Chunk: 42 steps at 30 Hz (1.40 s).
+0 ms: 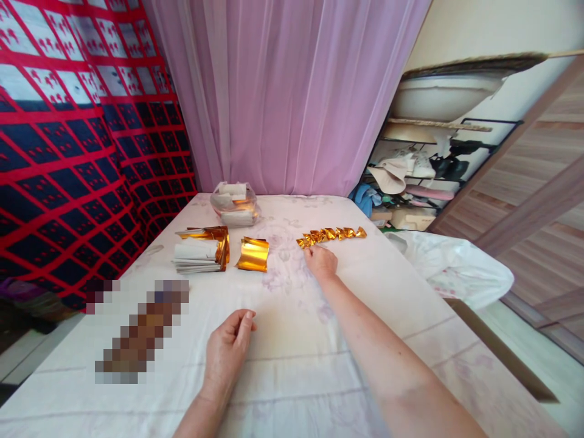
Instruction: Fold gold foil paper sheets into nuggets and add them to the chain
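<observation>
My right hand (322, 264) reaches forward with its fingers closed at the near left end of a row of folded gold foil paper pieces (337, 233). Its fingertips touch the end piece and partly hide it. My left hand (228, 339) rests low over the table, nearer to me, fingers curled and thumb laid against them; nothing shows in it. Ahead of it lies a small stack of shiny gold foil paper sheets (253, 254), slightly curved. Left of that sits a thicker pile of foil paper (201, 252), with pale backs and gold edges showing.
A clear plastic bag (234, 204) of more paper bundles stands at the back of the cloth-covered table (283, 377). A blurred patch (143, 328) covers something at the left. Beyond the right edge are a white plastic bag (460, 267) and a shoe rack (420, 176).
</observation>
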{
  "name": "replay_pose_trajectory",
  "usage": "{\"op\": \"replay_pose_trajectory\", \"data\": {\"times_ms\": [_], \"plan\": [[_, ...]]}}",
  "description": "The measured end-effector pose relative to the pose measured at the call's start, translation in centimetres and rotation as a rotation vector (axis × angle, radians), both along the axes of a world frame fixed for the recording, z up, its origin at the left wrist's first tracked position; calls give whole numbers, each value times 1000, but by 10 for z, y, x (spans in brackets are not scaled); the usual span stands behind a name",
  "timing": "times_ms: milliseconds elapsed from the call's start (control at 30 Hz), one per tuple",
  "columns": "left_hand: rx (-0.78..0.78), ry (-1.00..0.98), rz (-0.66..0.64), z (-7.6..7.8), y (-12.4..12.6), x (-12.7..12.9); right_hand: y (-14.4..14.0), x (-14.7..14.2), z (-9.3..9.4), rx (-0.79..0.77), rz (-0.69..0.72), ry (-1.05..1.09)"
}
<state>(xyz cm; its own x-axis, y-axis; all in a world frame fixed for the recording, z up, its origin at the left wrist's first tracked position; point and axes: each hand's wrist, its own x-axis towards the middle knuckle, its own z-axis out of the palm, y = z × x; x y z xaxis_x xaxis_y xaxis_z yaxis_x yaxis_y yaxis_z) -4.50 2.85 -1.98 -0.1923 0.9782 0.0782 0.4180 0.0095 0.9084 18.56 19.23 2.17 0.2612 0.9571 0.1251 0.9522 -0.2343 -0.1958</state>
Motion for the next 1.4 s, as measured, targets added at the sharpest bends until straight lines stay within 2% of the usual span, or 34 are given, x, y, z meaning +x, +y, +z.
{"op": "replay_pose_trajectory", "data": {"times_ms": [333, 600, 767, 967, 1067, 1200, 1400], "plan": [[-36, 9, -3, -5, -1, -1, 39, -3, -5, -36, -88, 47], [-11, -46, 23, -2, -1, 1, 38, -3, -13, -7, -28, 53], [4, -97, 82, 3, 1, 2, 24, -14, -12, 43, 144, 56], [2, -137, 77, 5, 3, 4, -11, -51, -11, 178, 630, 98], [6, -143, 73, 6, 3, 5, -23, -64, -15, 201, 789, 86], [21, -135, 63, 5, 3, 5, -27, -73, -21, 162, 843, 58], [25, -155, 47, -2, 4, 3, -26, -81, -20, 137, 727, 82]]}}
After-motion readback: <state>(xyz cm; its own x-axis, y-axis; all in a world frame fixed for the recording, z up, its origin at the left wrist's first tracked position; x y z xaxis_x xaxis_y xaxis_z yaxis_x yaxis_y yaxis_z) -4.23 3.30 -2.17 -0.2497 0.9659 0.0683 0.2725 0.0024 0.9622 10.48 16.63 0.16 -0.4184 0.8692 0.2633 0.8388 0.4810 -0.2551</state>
